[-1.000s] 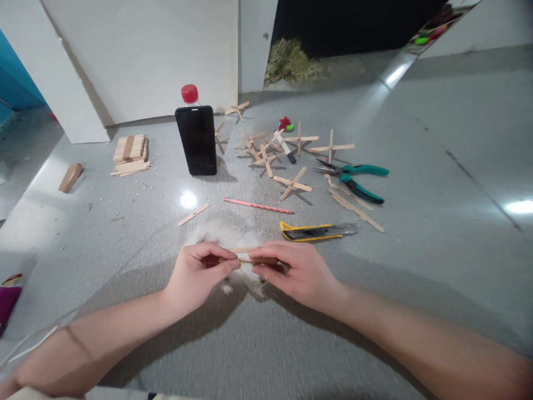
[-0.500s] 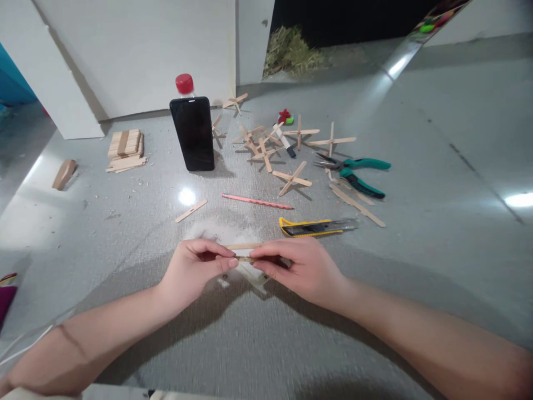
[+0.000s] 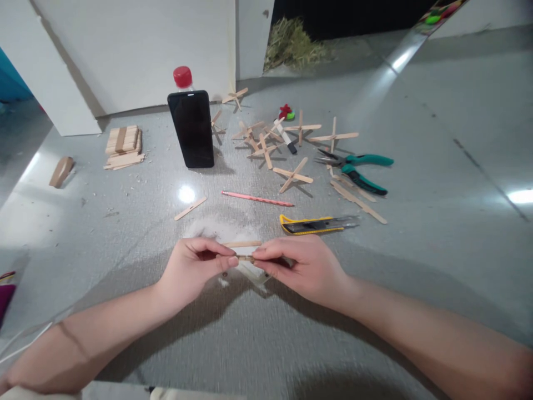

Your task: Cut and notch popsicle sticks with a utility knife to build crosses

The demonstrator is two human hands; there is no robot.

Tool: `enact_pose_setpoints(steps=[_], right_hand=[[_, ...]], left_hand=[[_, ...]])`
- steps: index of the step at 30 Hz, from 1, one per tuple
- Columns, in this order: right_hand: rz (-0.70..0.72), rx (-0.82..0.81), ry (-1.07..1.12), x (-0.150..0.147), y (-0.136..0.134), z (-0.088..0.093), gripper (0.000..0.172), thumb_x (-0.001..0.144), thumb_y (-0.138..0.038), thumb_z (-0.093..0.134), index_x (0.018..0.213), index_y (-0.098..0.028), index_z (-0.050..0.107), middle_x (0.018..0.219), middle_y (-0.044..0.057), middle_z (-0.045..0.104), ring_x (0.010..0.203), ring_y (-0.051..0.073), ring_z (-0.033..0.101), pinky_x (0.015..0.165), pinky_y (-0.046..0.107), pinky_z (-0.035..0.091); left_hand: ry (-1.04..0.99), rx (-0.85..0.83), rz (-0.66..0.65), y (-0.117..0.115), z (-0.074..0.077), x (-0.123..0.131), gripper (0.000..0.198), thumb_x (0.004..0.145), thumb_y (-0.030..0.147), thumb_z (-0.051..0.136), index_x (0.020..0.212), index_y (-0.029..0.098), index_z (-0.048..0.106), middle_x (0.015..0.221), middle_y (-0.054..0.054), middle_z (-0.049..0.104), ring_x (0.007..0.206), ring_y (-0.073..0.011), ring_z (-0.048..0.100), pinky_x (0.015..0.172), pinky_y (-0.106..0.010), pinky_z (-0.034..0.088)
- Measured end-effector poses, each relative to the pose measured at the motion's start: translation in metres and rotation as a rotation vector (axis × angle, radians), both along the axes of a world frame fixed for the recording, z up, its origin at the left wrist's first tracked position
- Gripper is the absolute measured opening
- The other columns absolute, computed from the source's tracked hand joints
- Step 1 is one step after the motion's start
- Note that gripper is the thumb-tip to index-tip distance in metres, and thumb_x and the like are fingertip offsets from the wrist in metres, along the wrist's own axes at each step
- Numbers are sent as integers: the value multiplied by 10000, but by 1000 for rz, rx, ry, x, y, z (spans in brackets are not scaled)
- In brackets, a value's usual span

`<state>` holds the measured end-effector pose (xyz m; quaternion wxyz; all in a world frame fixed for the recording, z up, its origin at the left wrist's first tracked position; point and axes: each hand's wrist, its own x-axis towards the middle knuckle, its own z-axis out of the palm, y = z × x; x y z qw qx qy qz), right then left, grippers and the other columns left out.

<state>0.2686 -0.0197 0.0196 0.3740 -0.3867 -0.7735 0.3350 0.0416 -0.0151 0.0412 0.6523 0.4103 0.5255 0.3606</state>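
Observation:
Between both hands, held level at its two ends, is a short wooden craft stick (image 3: 245,258); my fingers cover most of it. My left hand (image 3: 204,260) pinches its left end between thumb and fingers. The right end is pinched by my right hand (image 3: 297,261) in the same way. Just beyond the fingertips another craft stick (image 3: 242,244) lies across a whitish patch on the floor. Under the hands a pale flat object is partly hidden. A yellow utility knife (image 3: 314,224) lies just past my right hand, and a pink pencil (image 3: 257,198) lies farther off.
A black phone (image 3: 192,130) leans upright against a red-capped bottle (image 3: 182,76). Several crossed craft sticks (image 3: 292,176) stand behind the pencil. Green-handled pliers (image 3: 353,165) lie to the right, near loose sticks (image 3: 360,204). A banded stick bundle (image 3: 124,140) sits at left, beside a brown loop (image 3: 61,171).
Both hands keep their pinch on the craft stick with barely any movement. The whole view has shifted slightly.

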Motion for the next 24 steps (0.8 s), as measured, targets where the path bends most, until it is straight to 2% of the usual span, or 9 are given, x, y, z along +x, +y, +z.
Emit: enact_pose_setpoints(steps=[6, 16, 24], right_hand=[[19, 26, 32, 1, -1, -1, 88, 938, -230, 663, 911, -210, 745, 849, 25, 803, 725, 135, 751, 632, 201, 551], [12, 14, 36, 0, 0, -1, 84, 934, -225, 662, 912, -220, 743, 854, 20, 807, 737, 140, 760, 642, 207, 564], [2, 6, 18, 0, -2, -1, 90, 939, -234, 657, 900, -221, 737, 840, 12, 804, 713, 133, 752, 627, 200, 551]], left_hand=[[-9, -10, 2, 1, 2, 1, 161, 588, 229, 911, 651, 185, 770, 628, -13, 728, 531, -83, 627, 507, -175, 537], [-23, -29, 5, -1, 1, 1, 139, 593, 193, 899, 642, 191, 769, 653, -6, 746, 556, -60, 643, 539, -135, 530], [-17, -34, 9, 0, 1, 1, 154, 586, 209, 907, 646, 185, 767, 645, -12, 743, 541, -77, 640, 518, -162, 539]])
